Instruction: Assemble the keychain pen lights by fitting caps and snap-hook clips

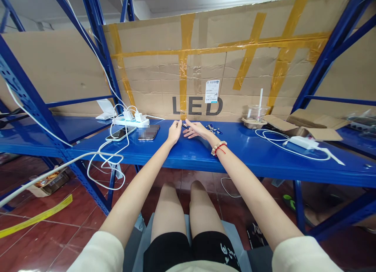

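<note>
Left hand, fingers curled inward, is over the back half of the bench; from my end I cannot tell whether it grips anything. Risks, logged left to right. White cable loops down past the front edge, beyond the left elbow side: an outward swing of that arm could snag it and, I judge, drag the phone beside the power strip. At centre, a loose pinch could drop the small dark piece, and I would struggle to spot it. Right hand has fingers extended, slightly parted; whether they pinch that piece, I cannot tell. A careless sweep of its wrist could scatter the small parts just behind it, toward the back edge. Position, same order: left fingertips, then dark piece just beside them, then right thumb; all nearer the back edge than the front. Contact unresolved.
</note>
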Available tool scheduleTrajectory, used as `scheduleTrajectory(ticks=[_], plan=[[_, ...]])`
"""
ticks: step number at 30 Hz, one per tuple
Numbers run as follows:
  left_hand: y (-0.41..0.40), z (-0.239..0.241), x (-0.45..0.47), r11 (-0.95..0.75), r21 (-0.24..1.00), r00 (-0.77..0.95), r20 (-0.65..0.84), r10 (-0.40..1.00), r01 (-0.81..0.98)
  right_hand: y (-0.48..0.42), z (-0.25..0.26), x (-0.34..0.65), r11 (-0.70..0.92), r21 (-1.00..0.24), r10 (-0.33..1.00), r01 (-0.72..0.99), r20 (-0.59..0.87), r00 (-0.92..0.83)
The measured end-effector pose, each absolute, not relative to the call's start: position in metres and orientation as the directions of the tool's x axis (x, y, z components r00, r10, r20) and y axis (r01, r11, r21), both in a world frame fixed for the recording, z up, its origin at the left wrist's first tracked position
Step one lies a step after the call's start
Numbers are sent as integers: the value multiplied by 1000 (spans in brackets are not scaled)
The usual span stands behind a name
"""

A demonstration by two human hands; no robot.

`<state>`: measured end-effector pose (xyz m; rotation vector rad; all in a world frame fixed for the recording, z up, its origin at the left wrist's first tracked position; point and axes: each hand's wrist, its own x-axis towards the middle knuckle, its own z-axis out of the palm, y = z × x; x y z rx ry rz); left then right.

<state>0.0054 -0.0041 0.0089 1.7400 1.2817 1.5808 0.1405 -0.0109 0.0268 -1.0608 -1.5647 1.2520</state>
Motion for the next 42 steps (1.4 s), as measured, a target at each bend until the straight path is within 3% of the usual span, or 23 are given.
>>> scheduleTrajectory(ticks=[9,16,22,31,42], plan=[[0,6,4,-470,813,-104,531,841,344,-6,23,141,279,-951,898,130,211,-387],[6,4,3,-421,848,-136,481,866,322,1,22,142,317,-947,918,56,291,-269],[5,6,2,-420,853,-150,480,864,308,-1,24,142,341,-933,914,117,300,-271],[6,4,3,-394,872,-127,444,887,292,2,23,143,458,-869,887,188,433,-160],[2,5,4,-539,789,32,556,831,296,4,21,143,462,-872,887,162,451,-101]])
